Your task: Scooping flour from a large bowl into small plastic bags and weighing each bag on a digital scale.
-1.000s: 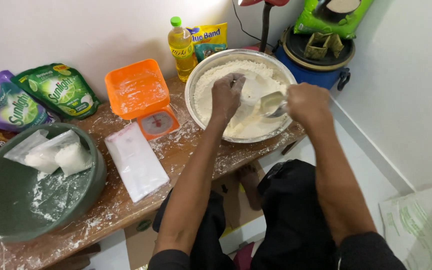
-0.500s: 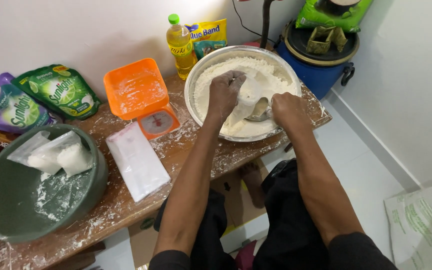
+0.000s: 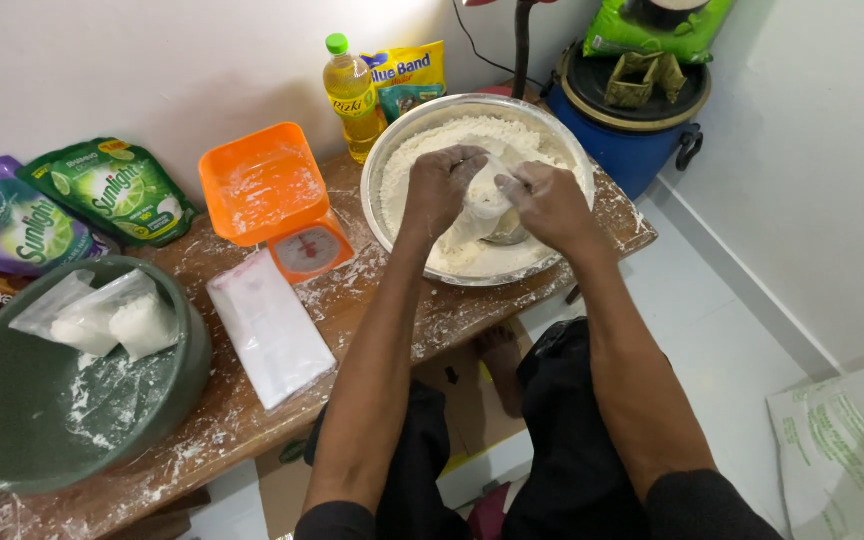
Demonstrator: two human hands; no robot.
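Over one steel bowl (image 3: 392, 150), left hand (image 3: 439, 190) and right hand (image 3: 550, 203) grip one flour bag (image 3: 485, 200).

Both forearms are bare from wrist to above the elbow; black sleeve edges show at the upper arms, nearest the camera, well below the metal bowl (image 3: 397, 130) in the view. The left hand (image 3: 440, 192) and right hand (image 3: 550, 203) carry a dusting of white powder over knuckles and fingers. Black trousers cover the legs, and one bare foot shows under the table edge below the bowl.
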